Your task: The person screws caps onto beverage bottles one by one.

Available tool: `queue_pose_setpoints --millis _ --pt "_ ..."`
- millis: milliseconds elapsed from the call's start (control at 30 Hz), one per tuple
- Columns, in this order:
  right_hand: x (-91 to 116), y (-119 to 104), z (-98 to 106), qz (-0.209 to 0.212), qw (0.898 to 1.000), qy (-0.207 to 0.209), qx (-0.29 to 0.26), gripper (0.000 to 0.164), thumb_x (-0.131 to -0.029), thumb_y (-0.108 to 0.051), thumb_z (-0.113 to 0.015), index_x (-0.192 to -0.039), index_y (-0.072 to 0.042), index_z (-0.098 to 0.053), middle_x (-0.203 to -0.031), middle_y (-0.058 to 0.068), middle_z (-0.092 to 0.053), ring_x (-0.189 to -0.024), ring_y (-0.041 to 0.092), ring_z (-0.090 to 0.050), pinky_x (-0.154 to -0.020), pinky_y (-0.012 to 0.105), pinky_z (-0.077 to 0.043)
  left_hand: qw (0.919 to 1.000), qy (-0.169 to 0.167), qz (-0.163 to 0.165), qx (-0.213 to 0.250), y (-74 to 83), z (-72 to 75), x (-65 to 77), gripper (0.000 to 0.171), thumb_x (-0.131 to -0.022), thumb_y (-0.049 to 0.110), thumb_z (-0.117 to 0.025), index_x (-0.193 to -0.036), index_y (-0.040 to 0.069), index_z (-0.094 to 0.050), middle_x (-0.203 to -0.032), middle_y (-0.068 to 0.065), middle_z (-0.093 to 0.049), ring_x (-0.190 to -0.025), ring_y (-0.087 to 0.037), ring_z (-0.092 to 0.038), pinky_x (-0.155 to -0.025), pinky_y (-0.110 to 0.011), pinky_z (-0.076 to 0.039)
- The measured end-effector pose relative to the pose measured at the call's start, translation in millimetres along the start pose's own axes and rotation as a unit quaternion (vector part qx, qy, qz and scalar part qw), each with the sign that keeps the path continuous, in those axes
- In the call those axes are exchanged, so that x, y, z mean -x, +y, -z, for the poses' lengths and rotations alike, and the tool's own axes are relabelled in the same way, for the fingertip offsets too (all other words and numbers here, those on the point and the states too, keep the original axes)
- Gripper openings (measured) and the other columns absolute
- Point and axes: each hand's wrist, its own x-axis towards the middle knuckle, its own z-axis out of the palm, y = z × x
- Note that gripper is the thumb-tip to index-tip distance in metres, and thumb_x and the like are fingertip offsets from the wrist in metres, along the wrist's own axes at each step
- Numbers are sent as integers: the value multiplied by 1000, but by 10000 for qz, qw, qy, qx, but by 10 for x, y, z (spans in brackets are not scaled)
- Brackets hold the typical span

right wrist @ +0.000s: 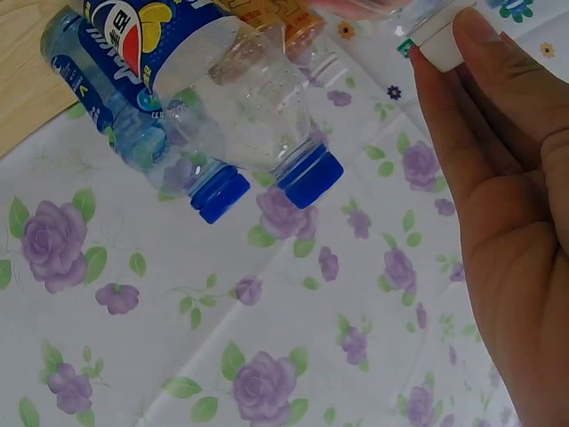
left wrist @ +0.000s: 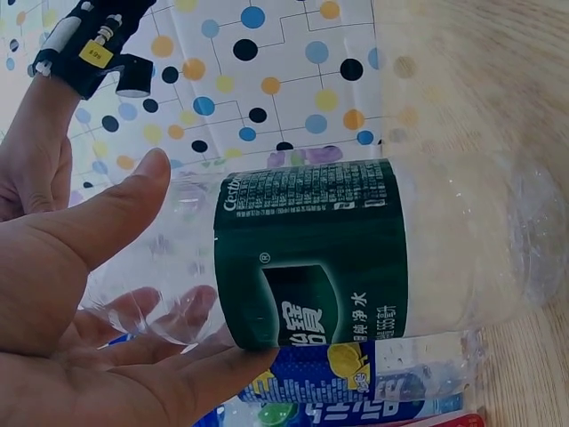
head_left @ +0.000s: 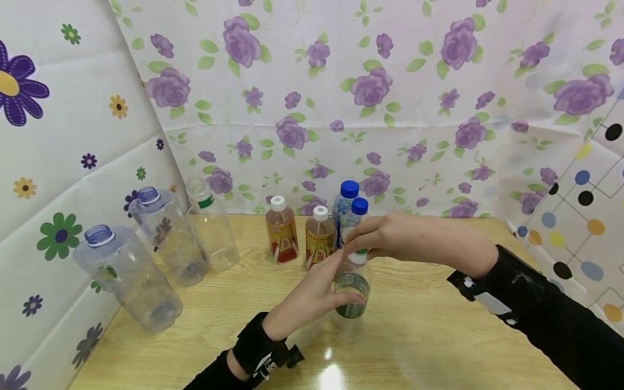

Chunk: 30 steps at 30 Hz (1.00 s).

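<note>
A clear plastic water bottle (left wrist: pixel 453 240) with a green label (left wrist: pixel 311 258) stands upright on the table, lid upward. My left hand (head_left: pixel 314 287) holds its body, thumb on the near side and fingers behind. At the bottle's top, my right hand (head_left: pixel 390 235) pinches the white cap (right wrist: pixel 442 37) between thumb and fingers. Whether the cap is loose from the neck I cannot tell. Just behind the hands stand two blue-capped bottles, the front one (right wrist: pixel 244 98) with a Pepsi label, the other (right wrist: pixel 124 116) bluish.
Two amber drink bottles (head_left: pixel 282 233) (head_left: pixel 319 238) with white caps stand left of the blue-capped pair. Farther left are two large uncapped bottles (head_left: pixel 131 276) (head_left: pixel 170 233) and a slimmer clear one (head_left: pixel 212 233). Flowered sheets (head_left: pixel 292 108) wall the wooden table (head_left: pixel 234 314).
</note>
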Motion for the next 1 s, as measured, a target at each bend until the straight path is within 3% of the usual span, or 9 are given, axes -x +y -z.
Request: queue_pose_setpoints --millis 233,500,667,767,867,1000 --pt "-26 -48 20 -76 9987 -223 453 47 -85 0 -80 -130 -9 -66 -123 6 -65 -107 19 -66 -84 21 -59 9999 36 -151 75 16 33 21 92 -89 26 -78 -162 30 -21 -155 3 -45 -134 -21 -53 -108 -31 -49" --pt "-73 -101 -55 -235 9943 -89 1032 34 -93 -19 -76 -125 -8 -68 -109 3 -67 -98 15 -66 -83 22 -58 9999 87 -58 -16 -15 40 35 81 -88 26 -79 -155 20 -35 -139 -2 -58 -129 -22 -57 -105 -33 -51" --pt "-53 -119 -80 -343 9956 -11 868 35 -92 -18 -77 -125 -10 -69 -109 2 -67 -98 15 -66 -83 22 -58 9998 117 -122 -78 -22 23 53 80 -89 26 -78 -155 21 -34 -132 -6 -61 -125 -23 -58 -104 -36 -51" --pt "-14 -106 -83 -319 9975 88 626 36 -91 -16 -78 -125 -10 -69 -113 3 -67 -102 16 -65 -85 23 -58 10000 -14 -49 15 -18 3 65 87 -90 27 -76 -160 27 -24 -142 -2 -55 -130 -20 -55 -108 -32 -48" --pt "27 -74 -72 -103 9984 169 536 40 -88 -10 -80 -127 -10 -70 -123 5 -65 -109 19 -65 -87 24 -58 9999 -115 -27 75 -5 -10 67 91 -92 29 -74 -162 33 -17 -151 2 -48 -135 -17 -51 -113 -29 -43" --pt "58 -21 -43 188 9992 140 330 44 -88 -1 -78 -130 -11 -69 -132 6 -64 -116 21 -64 -90 24 -58 9999 -62 -89 -26 11 -10 47 91 -91 30 -74 -161 36 -17 -149 1 -50 -130 -19 -55 -110 -32 -47"
